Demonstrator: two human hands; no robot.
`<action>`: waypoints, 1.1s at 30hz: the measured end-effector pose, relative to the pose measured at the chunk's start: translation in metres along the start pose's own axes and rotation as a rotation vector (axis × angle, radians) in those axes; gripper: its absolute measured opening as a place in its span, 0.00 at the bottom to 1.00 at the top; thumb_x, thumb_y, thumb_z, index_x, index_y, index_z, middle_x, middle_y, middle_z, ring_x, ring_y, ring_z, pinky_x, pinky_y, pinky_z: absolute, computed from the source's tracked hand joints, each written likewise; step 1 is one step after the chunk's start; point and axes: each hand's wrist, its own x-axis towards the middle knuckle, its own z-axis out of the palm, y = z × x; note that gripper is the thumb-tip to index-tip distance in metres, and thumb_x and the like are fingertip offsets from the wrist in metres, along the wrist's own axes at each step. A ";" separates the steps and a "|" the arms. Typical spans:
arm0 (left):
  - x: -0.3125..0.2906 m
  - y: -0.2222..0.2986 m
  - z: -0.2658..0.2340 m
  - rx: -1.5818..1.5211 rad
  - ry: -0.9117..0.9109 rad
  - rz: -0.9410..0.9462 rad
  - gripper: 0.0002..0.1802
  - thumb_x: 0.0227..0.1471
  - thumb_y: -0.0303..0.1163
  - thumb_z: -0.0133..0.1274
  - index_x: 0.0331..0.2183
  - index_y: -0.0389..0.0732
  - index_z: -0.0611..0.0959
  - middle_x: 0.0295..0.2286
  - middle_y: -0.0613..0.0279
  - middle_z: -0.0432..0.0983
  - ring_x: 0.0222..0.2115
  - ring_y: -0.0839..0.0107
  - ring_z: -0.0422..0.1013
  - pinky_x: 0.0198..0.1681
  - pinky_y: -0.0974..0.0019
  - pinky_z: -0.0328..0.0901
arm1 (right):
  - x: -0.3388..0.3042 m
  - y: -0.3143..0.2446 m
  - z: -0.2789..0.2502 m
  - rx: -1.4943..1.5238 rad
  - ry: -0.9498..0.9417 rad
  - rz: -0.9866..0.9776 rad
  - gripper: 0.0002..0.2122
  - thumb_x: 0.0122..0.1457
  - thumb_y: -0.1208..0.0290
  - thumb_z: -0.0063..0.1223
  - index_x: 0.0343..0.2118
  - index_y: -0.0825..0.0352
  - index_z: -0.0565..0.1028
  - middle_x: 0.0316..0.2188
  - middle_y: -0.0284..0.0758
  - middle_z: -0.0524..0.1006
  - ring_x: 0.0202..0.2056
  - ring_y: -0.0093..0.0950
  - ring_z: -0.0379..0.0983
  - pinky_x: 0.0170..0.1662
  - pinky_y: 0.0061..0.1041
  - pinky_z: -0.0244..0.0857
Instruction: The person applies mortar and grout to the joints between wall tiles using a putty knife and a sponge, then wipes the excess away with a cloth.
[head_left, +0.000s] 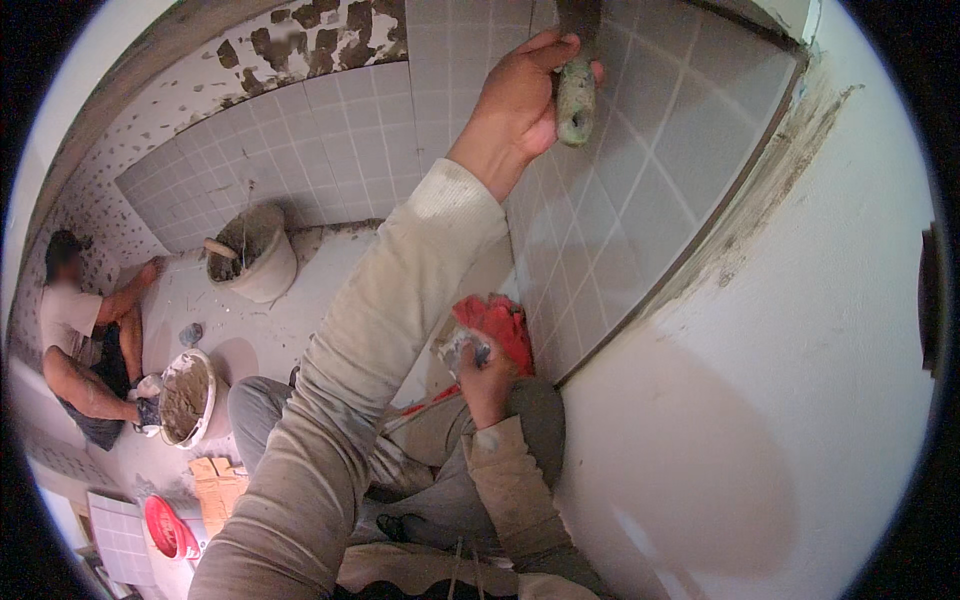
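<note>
My left hand (pixel 522 100) is raised at the top, fingers wrapped round the worn, greenish handle of a trowel (pixel 575 108). Its dark blade runs up out of the picture, close to the grey tiled wall (pixel 610 190) with pale joints. Lower down, near my knee, my right hand (pixel 487 385) is closed on a crumpled grey-white wad (pixel 462 350), whose kind I cannot make out. Just behind that hand lies a crumpled red bag or cloth (pixel 505 325), against the foot of the tiles.
A bucket of grey mortar (pixel 268 275) stands by the far tiled wall, a second mortar bucket (pixel 212 395) nearer on the left. Another person (pixel 85 330) sits at the far left. Cardboard (pixel 218 490) and a red bucket (pixel 165 525) lie lower left. A white wall (pixel 740 400) closes the right side.
</note>
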 end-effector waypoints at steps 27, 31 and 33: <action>0.084 -0.003 -0.046 0.314 -0.370 0.157 0.10 0.62 0.29 0.39 0.40 0.42 0.76 0.28 0.60 0.75 0.27 0.67 0.71 0.32 0.65 0.69 | 0.002 -0.004 -0.001 0.054 -0.024 0.033 0.09 0.54 0.75 0.59 0.39 0.70 0.79 0.31 0.43 0.81 0.32 0.32 0.80 0.37 0.29 0.71; 0.106 -0.006 -0.049 1.003 -0.419 0.641 0.09 0.62 0.30 0.40 0.38 0.43 0.75 0.26 0.61 0.74 0.26 0.67 0.72 0.31 0.64 0.70 | 0.002 0.001 0.001 0.037 -0.020 0.049 0.09 0.55 0.75 0.58 0.38 0.71 0.79 0.31 0.43 0.81 0.33 0.31 0.79 0.38 0.29 0.71; 0.116 -0.009 -0.047 0.791 -0.414 0.497 0.08 0.62 0.30 0.40 0.37 0.43 0.75 0.25 0.61 0.73 0.25 0.67 0.72 0.30 0.63 0.70 | 0.001 0.003 0.001 0.034 -0.021 0.062 0.09 0.55 0.75 0.58 0.38 0.71 0.79 0.31 0.43 0.82 0.33 0.30 0.79 0.38 0.29 0.71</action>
